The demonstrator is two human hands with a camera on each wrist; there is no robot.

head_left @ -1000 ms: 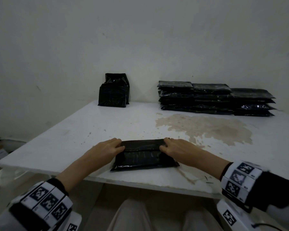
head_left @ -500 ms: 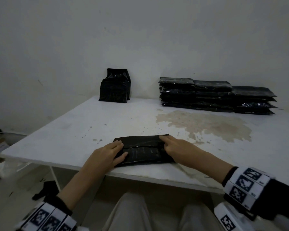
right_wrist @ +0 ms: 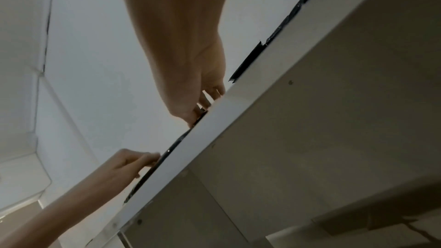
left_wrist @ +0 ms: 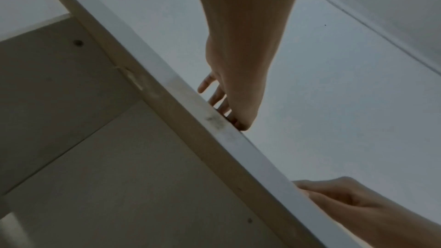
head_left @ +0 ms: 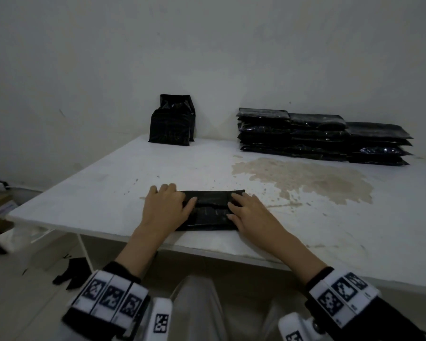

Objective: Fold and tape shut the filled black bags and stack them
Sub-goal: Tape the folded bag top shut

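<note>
We are at the folding step. The black bag point(head_left: 210, 209), a flat glossy plastic packet, lies at the near edge of the tabletop point(head_left: 305, 230). Our left hand point(head_left: 166, 207) and right hand point(head_left: 250, 215) press its two ends with fingers spread flat, pinching nothing. Next we judge tape is needed; none is visible. The finished stack point(head_left: 322, 135) of flat packets sits at the far right edge, upright bags point(head_left: 171, 124) at the far edge.

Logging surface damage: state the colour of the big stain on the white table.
Light brown, tan stain on the white table; the head view shows it best.
</note>
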